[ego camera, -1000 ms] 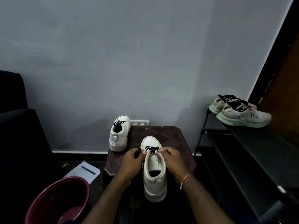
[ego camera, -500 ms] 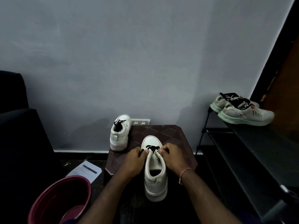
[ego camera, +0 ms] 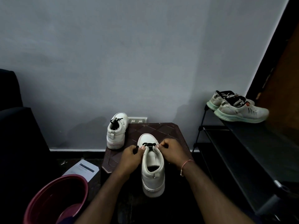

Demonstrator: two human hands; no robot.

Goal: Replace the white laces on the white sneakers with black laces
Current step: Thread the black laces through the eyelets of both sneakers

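1. Both hands are up at the front of the near white sneaker (ego camera: 152, 167), which stands on the dark stool (ego camera: 169, 131) with its heel towards the camera and its toe towards the wall.
2. The black lace (ego camera: 148, 145) runs across the lowest eyelets, just behind the toe cap. It sits right between the two hands.
3. The left hand (ego camera: 131, 157) has its fingers curled in. A dark bit of lace shows pinched between them at the left of the shoe, and the thumb presses against the shoe's edge.
4. The right hand (ego camera: 173, 152) is curled tight as well, fingertips pinching at the right end of the lace. The strand itself is mostly hidden inside the fingers.
5. A thin thread band (ego camera: 186, 164) sits on the right wrist.
6. The second white sneaker (ego camera: 115, 135) stands at the stool's far left corner, black lace already showing at its throat.
7. On the floor to the left are a maroon tub (ego camera: 48, 194) and a printed sheet (ego camera: 82, 169).
8. On the right, a pair of running shoes (ego camera: 239, 112) rests on top of the black rack (ego camera: 242, 143).
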